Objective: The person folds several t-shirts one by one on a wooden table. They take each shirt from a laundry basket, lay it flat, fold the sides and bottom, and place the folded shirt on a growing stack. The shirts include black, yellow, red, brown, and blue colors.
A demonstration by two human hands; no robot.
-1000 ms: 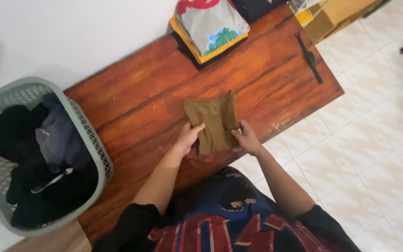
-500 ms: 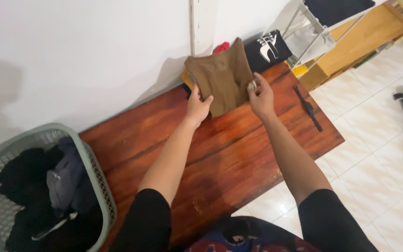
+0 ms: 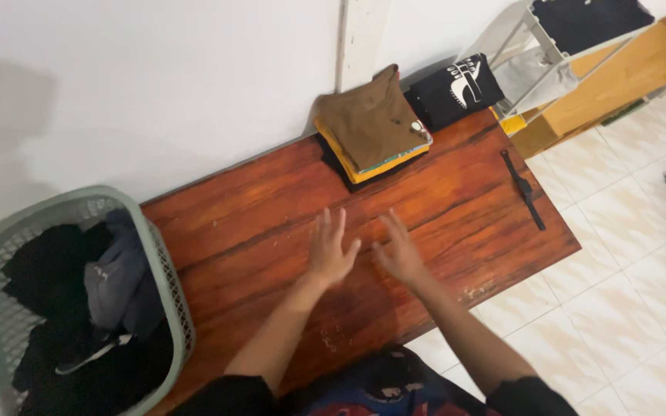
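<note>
Both hands hung over the bare middle of the table (image 3: 256, 223), holding nothing. On the left hand (image 3: 331, 253) the fingers were spread and stretched flat, pointing toward the wall; on the right hand (image 3: 398, 254) they were loosely apart too, though blurred, so I could not tell more. Whether the palms touched the wood I could not make out.

Nearest to them, well apart at the far edge by the wall, sat a stack of folded clothes, and on top a brown shirt (image 3: 371, 119), folded flat. It looked soft and light, limp cloth that would sag if pinched at one corner; I judged it best taken by two edges at once, or with a flat hand slid under the fold. A black shirt (image 3: 456, 91) with a white print lay just beside the stack. A black strap (image 3: 524, 190) rested near the right end. Left of the table stood a green basket (image 3: 165, 277) full of dark clothes.
</note>
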